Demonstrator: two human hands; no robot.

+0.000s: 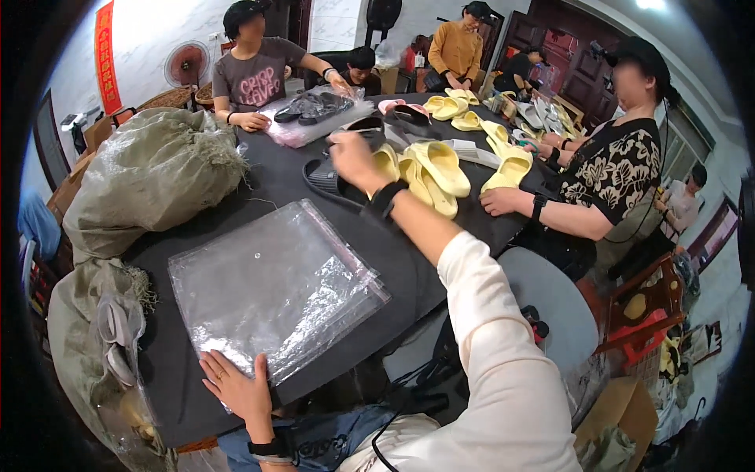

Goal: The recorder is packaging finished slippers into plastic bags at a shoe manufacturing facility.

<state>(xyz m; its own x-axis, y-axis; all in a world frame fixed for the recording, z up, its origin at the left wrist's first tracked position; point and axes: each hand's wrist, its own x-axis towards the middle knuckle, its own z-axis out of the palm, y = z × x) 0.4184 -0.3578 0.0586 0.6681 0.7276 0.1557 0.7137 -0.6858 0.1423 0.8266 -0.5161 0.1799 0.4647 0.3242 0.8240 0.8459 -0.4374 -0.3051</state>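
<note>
My left hand (240,389) lies spread on the near edge of a stack of clear plastic bags (259,267) on the dark table. My right hand (358,161) reaches across to the footwear, its fingers curled beside a black slipper (321,179). The fingertips are hidden, so what they hold, if anything, cannot be made out. Behind that hand is another dark slipper (368,127). Close by its wrist, pale yellow slippers (440,167) lean together.
A stuffed woven sack (157,173) bulges at the left of the table (157,377). Across from me, one person handles a clear bag (295,132) of black slippers. At the right, another person touches a yellow slipper (507,169). A grey stool (550,303) stands right of my arm.
</note>
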